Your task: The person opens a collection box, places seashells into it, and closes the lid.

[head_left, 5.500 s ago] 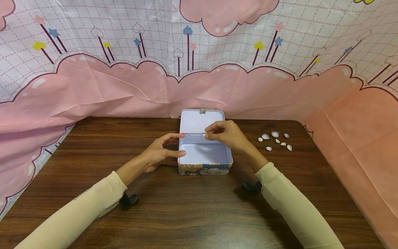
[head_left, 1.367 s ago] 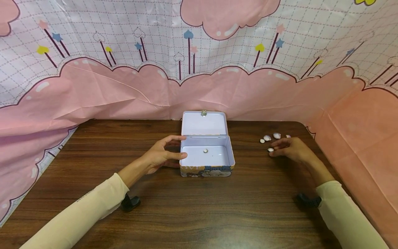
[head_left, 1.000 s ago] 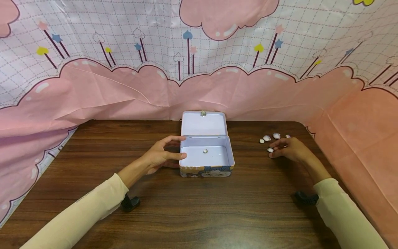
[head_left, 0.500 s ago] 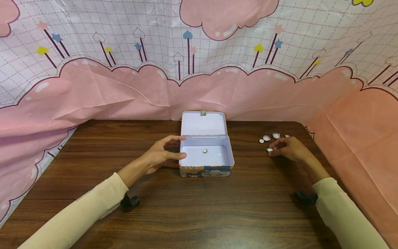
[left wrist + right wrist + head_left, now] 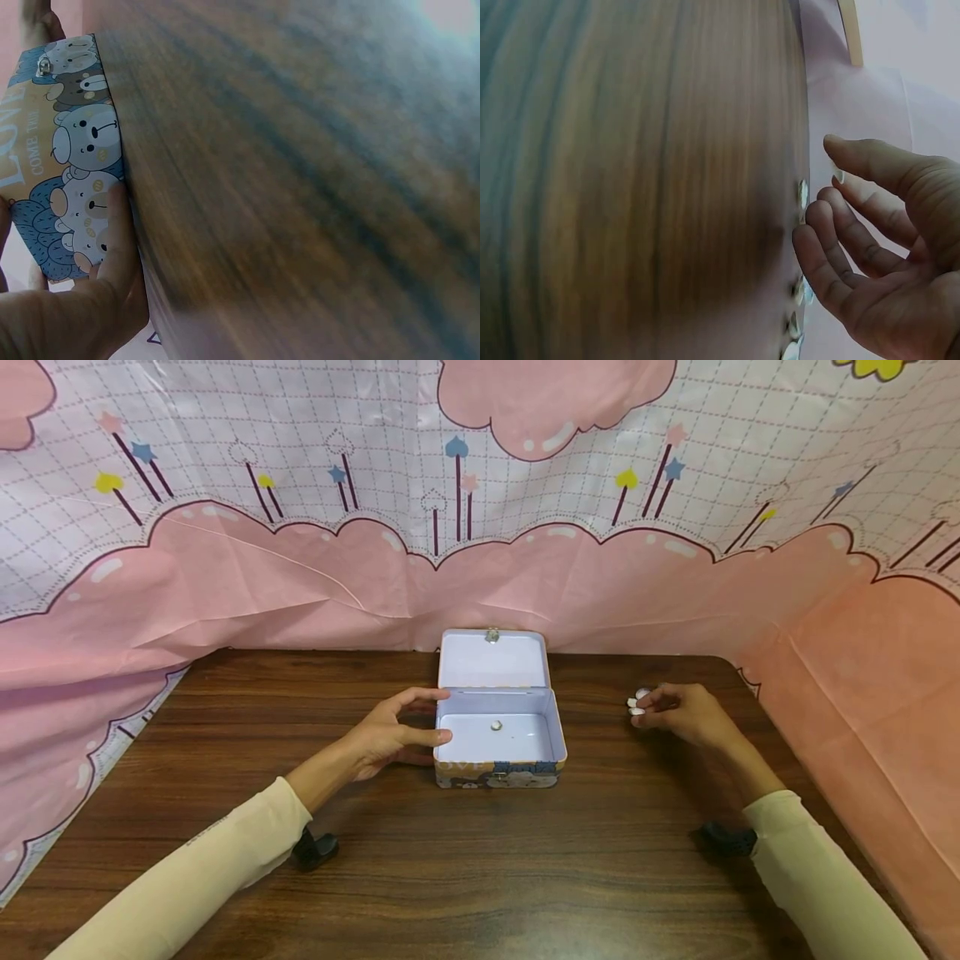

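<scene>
Okay, left hand (image 5: 378, 735) grips the tin (image 5: 501, 776) at its nine o'clock edge (one shell (image 5: 497, 725) inside), while right hand (image 5: 686, 716) pinches another shell (image 5: 636, 712) well out at the tin's three o'clock.

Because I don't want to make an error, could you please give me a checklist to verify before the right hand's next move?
1. Lid raised, box open: ok.
2. Left grip steadying the box: ok, thumb and fingers are at its left end.
3. Right grip holding a shell: ok, pinched between thumb and finger.
4. Room inside the box: ok, only one white shell shows on its floor.
5. Held shell above the box: not ok, it is well to the right, near the other shells.
6. Number of other shells: cannot tell in the head view, the right grip may hide some.
</scene>
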Demonstrator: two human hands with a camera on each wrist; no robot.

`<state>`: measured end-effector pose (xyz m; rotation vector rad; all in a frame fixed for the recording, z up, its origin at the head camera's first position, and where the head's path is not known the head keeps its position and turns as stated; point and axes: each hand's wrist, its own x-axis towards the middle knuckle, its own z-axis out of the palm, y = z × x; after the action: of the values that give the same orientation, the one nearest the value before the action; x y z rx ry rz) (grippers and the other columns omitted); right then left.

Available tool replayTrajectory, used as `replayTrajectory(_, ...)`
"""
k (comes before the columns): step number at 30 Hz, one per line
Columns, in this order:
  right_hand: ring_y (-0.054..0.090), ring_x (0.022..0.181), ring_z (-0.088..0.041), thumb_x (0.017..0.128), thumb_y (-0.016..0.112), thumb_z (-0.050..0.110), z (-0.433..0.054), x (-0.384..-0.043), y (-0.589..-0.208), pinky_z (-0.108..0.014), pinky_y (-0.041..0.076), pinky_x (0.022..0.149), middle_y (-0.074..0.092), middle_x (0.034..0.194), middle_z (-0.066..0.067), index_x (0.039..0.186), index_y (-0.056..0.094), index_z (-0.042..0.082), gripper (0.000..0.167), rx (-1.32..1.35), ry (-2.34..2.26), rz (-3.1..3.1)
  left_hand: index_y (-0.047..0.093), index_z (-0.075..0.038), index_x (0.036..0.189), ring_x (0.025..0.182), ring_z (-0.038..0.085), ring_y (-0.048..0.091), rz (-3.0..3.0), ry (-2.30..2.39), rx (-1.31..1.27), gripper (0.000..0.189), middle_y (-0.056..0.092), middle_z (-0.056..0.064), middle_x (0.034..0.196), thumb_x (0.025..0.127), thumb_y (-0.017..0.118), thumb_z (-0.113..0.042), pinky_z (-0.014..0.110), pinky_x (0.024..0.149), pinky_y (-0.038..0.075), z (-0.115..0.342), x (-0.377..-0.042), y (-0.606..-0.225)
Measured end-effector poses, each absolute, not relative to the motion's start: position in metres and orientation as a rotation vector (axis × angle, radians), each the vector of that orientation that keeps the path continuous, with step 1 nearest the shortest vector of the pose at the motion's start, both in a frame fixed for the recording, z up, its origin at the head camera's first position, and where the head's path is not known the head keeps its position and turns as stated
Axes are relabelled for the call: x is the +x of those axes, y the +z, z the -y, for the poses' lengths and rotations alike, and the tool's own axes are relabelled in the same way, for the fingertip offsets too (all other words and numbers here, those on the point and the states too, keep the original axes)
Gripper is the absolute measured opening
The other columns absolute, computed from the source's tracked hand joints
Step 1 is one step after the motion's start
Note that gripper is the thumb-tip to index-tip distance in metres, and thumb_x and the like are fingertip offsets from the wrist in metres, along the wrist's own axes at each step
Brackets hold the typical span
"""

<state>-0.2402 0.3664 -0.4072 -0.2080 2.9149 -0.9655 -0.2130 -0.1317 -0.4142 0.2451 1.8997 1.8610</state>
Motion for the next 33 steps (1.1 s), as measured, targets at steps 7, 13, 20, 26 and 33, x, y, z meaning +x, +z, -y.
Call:
replayTrajectory(7,0.074,0.112,-0.029,0.099,0.091,0.035,-0.348,-0.238,-0.405,-0.057,0.057,0.106,0.083,0.120,-0.017,0.127,0.081,0.005,0.043,-0.201,-1.047,-2.891,0.047,-0.014,0.170,0.120,0.034,0.071,-1.904,1.853,0.237,0.080,0.035,0.024,0.173,0.101,0.084,-0.004,0.050,0.099,0.073,0.131,-0.213,-0.414)
replayTrajectory(13,0.070,0.128,-0.044,0.099,0.089,0.035,-0.333,-0.237,-0.399,-0.086,0.017,0.133,0.083,0.119,-0.018,0.128,0.081,0.006,0.042,-0.234,-1.091,-2.893,0.047,-0.013,0.171,0.119,0.032,0.071,-1.902,1.849,0.236,0.080,0.035,0.023,0.174,0.101,0.084,-0.004,0.051,0.100,0.073,0.131,-0.213,-0.414)
replayTrajectory(20,0.073,0.117,-0.030,0.101,0.088,0.039,-0.313,-0.236,-0.388,-0.042,0.058,0.098,0.083,0.121,-0.012,0.129,0.082,0.010,0.041,-0.245,-1.096,-2.900,0.047,-0.015,0.170,0.121,0.034,0.070,-1.911,1.847,0.249,0.080,0.033,0.024,0.175,0.101,0.085,-0.006,0.051,0.100,0.073,0.130,-0.213,-0.414)
replayTrajectory(26,0.075,0.116,-0.031,0.101,0.088,0.039,-0.295,-0.234,-0.378,-0.039,0.058,0.099,0.083,0.120,-0.012,0.127,0.083,0.012,0.038,-0.285,-1.114,-2.905,0.047,-0.014,0.171,0.119,0.031,0.072,-1.908,1.853,0.256,0.080,0.033,0.024,0.174,0.101,0.085,-0.005,0.052,0.099,0.073,0.131,-0.214,-0.413)
replayTrajectory(33,0.076,0.112,-0.028,0.099,0.089,0.038,-0.278,-0.233,-0.367,-0.034,0.059,0.095,0.084,0.119,-0.011,0.124,0.084,0.014,0.035,-0.345,-1.147,-2.909,0.049,-0.016,0.170,0.118,0.029,0.073,-1.903,1.861,0.238,0.080,0.035,0.023,0.174,0.100,0.085,-0.004,0.052,0.099,0.073,0.131,-0.213,-0.414)
